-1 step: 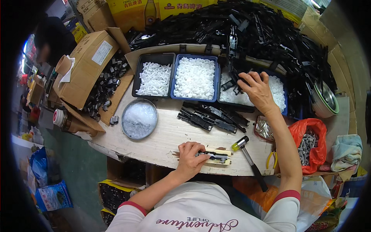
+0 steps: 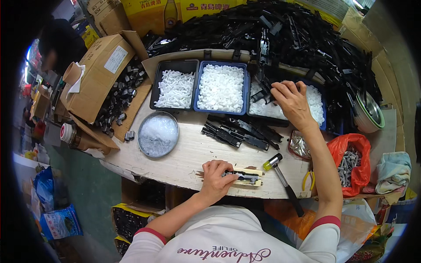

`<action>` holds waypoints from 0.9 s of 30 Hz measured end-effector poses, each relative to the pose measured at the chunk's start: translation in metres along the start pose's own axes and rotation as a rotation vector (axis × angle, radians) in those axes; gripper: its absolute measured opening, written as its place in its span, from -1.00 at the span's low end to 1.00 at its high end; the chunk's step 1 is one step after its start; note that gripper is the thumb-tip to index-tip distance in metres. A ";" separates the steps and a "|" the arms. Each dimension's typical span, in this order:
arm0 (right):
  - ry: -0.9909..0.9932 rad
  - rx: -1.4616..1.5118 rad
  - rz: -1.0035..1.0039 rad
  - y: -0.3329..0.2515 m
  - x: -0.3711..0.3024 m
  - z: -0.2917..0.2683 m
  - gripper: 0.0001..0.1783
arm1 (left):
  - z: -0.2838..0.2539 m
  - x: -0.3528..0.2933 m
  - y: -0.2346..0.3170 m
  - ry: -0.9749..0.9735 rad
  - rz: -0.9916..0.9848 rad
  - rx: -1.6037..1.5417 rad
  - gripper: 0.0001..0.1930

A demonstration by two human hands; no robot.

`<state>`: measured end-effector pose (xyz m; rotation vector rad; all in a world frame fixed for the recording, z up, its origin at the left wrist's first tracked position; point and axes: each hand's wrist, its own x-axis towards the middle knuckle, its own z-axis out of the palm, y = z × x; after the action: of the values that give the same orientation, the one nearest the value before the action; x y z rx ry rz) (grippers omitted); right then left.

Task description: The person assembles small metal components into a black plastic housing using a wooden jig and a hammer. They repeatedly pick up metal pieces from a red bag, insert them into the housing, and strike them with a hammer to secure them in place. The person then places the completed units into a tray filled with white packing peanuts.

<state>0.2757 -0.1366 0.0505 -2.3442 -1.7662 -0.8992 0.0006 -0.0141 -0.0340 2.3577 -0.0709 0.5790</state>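
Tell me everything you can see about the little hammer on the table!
The hammer is small, with a silvery metal head that has a yellow cap on one end and a long black handle. It lies flat on the pale wooden table, near the front edge, head pointing away from the person and handle slanting down past the edge. No hand touches it. It sits just right of the wooden block under the left hand.

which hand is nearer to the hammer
Left. The left hand rests on the wooden jig just left of the hammer; the right hand is farther up, reaching over the right-most tray of white parts.
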 end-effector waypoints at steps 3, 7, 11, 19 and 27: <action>0.050 0.235 0.155 -0.037 -0.002 -0.033 -0.63 | 0.001 -0.001 -0.001 0.026 0.009 0.025 -0.85; -0.110 0.541 0.252 -0.103 -0.039 -0.052 -0.56 | -0.005 -0.004 -0.002 0.084 -0.062 -0.116 -0.73; -0.256 0.631 0.318 -0.153 -0.079 -0.055 -0.59 | -0.025 -0.010 -0.004 0.082 -0.143 -0.121 -0.60; -0.239 0.611 0.257 -0.190 -0.064 -0.045 -0.61 | -0.033 -0.021 -0.015 0.081 -0.162 -0.044 -0.55; -0.255 0.618 0.218 -0.199 -0.060 -0.030 -0.59 | -0.030 -0.022 -0.020 0.063 -0.185 -0.057 -0.56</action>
<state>0.0745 -0.1329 -0.0098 -2.2172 -1.5216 -0.0047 -0.0265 0.0184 -0.0363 2.2586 0.1559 0.5524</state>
